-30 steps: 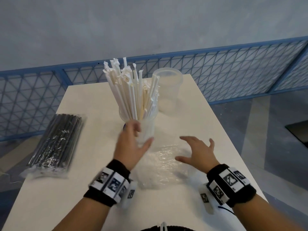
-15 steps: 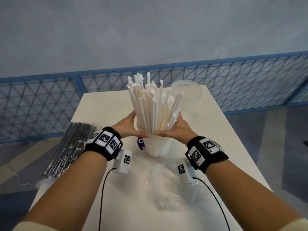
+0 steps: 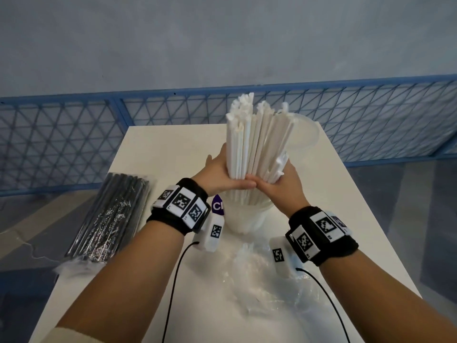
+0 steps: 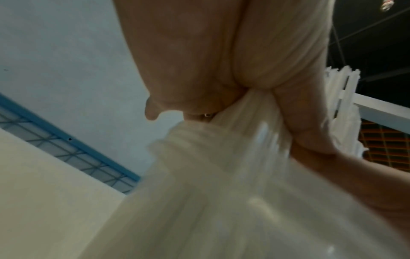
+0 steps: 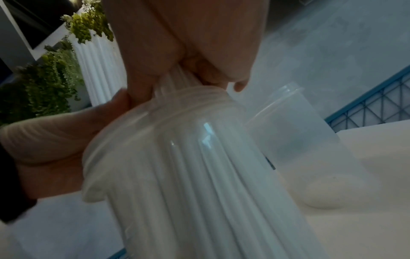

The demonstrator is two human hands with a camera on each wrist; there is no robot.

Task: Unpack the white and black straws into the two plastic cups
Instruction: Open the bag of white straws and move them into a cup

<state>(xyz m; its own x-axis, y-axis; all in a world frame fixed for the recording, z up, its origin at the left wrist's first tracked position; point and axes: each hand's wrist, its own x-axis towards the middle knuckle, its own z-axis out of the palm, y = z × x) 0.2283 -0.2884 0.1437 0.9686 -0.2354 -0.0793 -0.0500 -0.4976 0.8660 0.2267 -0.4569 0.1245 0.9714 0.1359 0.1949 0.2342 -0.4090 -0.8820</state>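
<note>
A thick bundle of white straws stands upright in a clear plastic cup at the table's middle. My left hand and right hand wrap the bundle from either side just above the cup's rim, thumbs meeting in front. In the right wrist view the straws show through the cup wall. The left wrist view shows my fingers pressed on the straws. A second, empty cup stands just behind. The sealed pack of black straws lies at the table's left edge.
An empty, crumpled clear wrapper lies on the white table in front of the cup. Cables run from both wristbands toward me. A blue mesh fence stands behind the table; grey floor lies to the right.
Both hands rose from the table and wrapper to the white straws and squeezed the spread bundle together. The view moved closer and higher over the cup.
</note>
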